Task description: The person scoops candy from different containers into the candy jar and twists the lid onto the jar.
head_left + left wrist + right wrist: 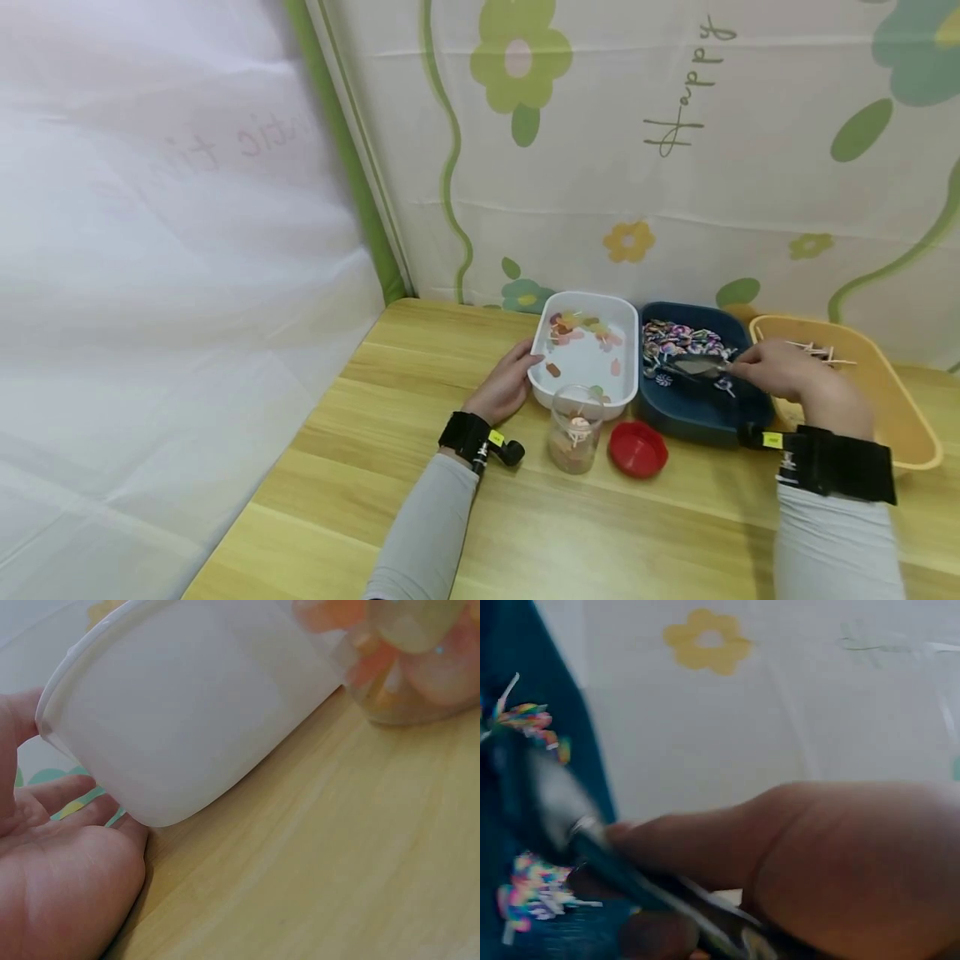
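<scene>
My left hand (510, 383) holds the left side of the white bin (187, 705), thumb at its rim and fingers along the outer wall. Small coloured popsicle-shaped pieces (573, 321) lie inside that bin. My right hand (776, 371) grips shiny metal tongs (699, 364) with a spoon-shaped end, held low over the dark blue bin (697, 429). Swirl-patterned mini lollipops (678, 337) fill the back of the blue bin. The tongs' tip is blurred in the right wrist view, and I cannot tell whether a piece is in it.
A clear jar (575, 442) with some pieces inside stands before the white bin, beside a red lid (637, 450). At the right is a yellow bin (888, 400) with white-stick pieces (821, 352). A printed curtain (555, 192) hangs behind the wooden table (360, 450).
</scene>
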Action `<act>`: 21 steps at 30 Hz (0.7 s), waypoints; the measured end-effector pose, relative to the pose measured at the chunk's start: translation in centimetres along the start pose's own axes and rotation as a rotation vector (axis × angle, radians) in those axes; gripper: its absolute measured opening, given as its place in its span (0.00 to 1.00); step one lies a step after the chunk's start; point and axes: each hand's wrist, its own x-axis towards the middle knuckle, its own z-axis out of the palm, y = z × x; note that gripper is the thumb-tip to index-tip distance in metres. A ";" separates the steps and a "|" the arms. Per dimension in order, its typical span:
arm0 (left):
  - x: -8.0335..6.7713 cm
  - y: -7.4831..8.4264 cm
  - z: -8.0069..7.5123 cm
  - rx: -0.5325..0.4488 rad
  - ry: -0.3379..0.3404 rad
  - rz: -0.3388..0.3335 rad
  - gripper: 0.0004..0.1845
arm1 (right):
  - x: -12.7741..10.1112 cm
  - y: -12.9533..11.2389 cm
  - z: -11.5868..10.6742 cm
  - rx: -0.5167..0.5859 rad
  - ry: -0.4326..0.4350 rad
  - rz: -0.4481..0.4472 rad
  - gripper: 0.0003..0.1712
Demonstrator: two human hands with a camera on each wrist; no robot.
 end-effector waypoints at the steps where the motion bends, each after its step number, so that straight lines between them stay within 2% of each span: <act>1: 0.0 0.0 0.0 0.000 0.000 0.000 0.30 | 0.4 0.1 0.3 0.004 -0.001 -0.001 0.18; 9: -0.1 -0.2 -0.2 -0.005 -0.011 0.001 0.30 | 2.2 1.6 1.8 0.011 0.067 -0.054 0.21; 14: -0.2 -0.2 -0.2 -0.010 -0.009 0.002 0.30 | 2.3 2.2 2.1 0.020 0.113 -0.106 0.19; 21: -0.1 -0.1 -0.1 -0.009 -0.023 0.009 0.30 | 1.7 2.0 1.8 0.046 0.101 -0.150 0.17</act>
